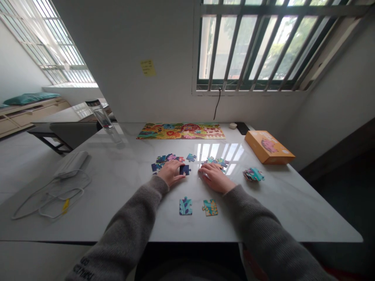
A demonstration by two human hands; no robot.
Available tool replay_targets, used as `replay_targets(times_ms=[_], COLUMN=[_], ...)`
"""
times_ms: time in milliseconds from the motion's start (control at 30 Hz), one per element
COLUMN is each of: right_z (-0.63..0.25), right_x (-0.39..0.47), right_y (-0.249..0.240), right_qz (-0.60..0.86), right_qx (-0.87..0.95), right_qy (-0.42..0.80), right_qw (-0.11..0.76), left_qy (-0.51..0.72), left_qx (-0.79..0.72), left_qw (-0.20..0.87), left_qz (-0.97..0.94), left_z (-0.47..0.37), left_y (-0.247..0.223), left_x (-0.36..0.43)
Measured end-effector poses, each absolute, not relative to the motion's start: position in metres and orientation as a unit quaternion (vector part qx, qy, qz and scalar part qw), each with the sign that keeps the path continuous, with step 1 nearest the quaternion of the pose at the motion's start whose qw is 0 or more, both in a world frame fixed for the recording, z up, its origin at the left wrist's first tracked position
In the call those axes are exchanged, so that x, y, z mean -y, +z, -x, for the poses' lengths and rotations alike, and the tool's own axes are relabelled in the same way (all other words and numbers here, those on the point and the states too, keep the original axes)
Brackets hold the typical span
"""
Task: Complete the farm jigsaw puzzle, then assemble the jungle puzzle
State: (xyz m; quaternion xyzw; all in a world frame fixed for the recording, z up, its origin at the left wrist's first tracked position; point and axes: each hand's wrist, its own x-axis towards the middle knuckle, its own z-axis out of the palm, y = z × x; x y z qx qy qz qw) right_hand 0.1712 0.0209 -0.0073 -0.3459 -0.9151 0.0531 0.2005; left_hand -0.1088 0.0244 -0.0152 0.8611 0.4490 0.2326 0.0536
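My left hand [170,173] rests on the table with thumb and fingers around a dark blue puzzle piece [184,170]. Behind and beside that hand lies a group of dark puzzle pieces [161,159], partly covered by it. My right hand [216,177] lies palm down, fingers reaching over the near edge of a cluster of lighter puzzle pieces [221,161]; whether it grips one cannot be seen. Between the two groups sits a single blue piece [191,157]. Closer to me are a teal-and-purple piece [185,206] and a teal-and-orange piece [210,207], set apart.
A colourful farm-picture strip [181,131] lies along the wall. To the right are a stack of pieces [253,174], an orange box [268,147] and a black phone [242,128]. A glass bottle [104,121] and a white pouch with cables [72,164] are at left.
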Motion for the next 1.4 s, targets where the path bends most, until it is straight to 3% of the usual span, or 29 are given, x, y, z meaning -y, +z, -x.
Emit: replay_targets(times_ms=[200, 867, 1200, 1400], right_z=[-0.170, -0.166, -0.167, -0.168], right_x=[-0.020, -0.018, -0.019, -0.020], right_y=[-0.006, -0.007, -0.009, -0.012], right_qz=[0.359, 0.369, 0.365, 0.366], right_qx=[0.912, 0.909, 0.907, 0.905], right_qy=[0.050, 0.038, 0.050, 0.054], right_qw=[0.191, 0.191, 0.204, 0.210], left_qy=[0.179, 0.214, 0.288, 0.302], left_qx=[-0.486, -0.501, -0.636, -0.656], left_qw=[0.079, 0.037, -0.040, 0.022], left_qz=[-0.852, -0.838, -0.715, -0.692], left_z=[0.099, 0.092, 0.177, 0.192], left_y=[-0.015, -0.021, -0.014, -0.032], left_x=[-0.028, -0.025, -0.033, -0.047])
